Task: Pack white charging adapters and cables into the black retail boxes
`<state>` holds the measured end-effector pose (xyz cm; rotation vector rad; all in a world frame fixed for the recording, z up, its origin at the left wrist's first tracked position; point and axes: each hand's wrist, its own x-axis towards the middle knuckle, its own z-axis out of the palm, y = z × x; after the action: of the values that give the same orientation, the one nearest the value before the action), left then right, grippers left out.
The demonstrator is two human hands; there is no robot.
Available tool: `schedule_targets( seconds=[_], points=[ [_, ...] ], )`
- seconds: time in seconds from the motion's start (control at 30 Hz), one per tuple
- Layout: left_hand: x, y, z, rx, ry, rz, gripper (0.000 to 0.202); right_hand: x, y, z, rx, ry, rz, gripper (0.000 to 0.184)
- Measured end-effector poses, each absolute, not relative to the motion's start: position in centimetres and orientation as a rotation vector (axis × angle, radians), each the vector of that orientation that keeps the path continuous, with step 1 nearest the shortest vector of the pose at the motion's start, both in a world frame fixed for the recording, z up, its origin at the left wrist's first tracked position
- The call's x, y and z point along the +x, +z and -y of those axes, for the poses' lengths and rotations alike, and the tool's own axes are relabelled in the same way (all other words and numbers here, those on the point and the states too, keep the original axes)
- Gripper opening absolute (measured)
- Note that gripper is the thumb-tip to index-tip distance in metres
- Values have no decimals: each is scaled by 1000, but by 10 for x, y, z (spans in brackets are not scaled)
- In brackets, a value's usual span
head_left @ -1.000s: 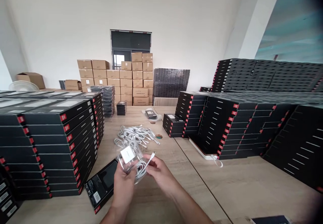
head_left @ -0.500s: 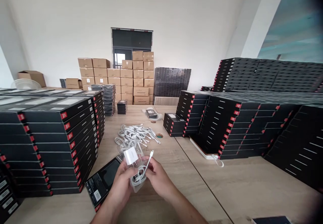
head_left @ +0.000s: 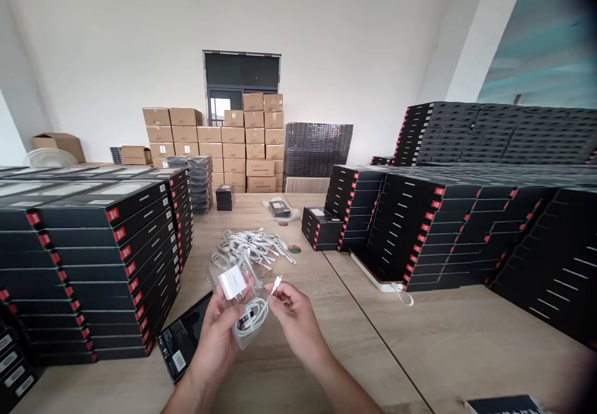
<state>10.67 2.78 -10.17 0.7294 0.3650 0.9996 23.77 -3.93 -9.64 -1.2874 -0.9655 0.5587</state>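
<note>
My left hand grips a clear plastic tray from its left side, thumb over the lower part. A white charger sits in the tray's upper half. Coiled in the lower half is a white cable. My right hand pinches the cable just below its plug, which points up out of the fingers. Under my left forearm lies a black box with a barcode label, partly hidden. Just beyond the tray is a loose pile of white cables.
Tall stacks of black boxes with red tabs stand at left and right. Brown cartons and a stack of dark trays are at the back. A bagged item lies beyond the cable pile, near holes in the table.
The tray with the charger has shifted left and tilted in my left hand. My right hand has moved slightly right, away from the tray, holding the cable's plug end.
</note>
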Motion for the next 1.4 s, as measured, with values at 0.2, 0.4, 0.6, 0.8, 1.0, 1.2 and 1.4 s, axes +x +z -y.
schedule_targets(
  seconds=[0.2, 0.4, 0.6, 0.8, 1.0, 1.2, 1.4],
  points=[
    [110, -106, -24, 818, 953, -298, 52, 227, -94, 39, -1259, 474, 994, 18],
    [112, -109, -22, 896, 960, -262, 50, 225, -96, 36, -1244, 433, 918, 15],
    [112, -111, -23, 895, 945, -285, 51, 225, -97, 36, -1182, 481, 857, 18],
    [112, -113, -23, 916, 965, -296, 58, 223, -96, 34, -1146, 489, 827, 15],
    [117, -108, -20, 1014, 980, -274, 59, 214, -92, 34, -1212, 369, 874, 14],
    [116, -107, -19, 965, 977, -275, 61, 222, -96, 33, -1245, 541, 855, 22],
    [116, -105, -17, 907, 946, -264, 61, 222, -99, 29, -1273, 433, 901, 31]
  ],
)
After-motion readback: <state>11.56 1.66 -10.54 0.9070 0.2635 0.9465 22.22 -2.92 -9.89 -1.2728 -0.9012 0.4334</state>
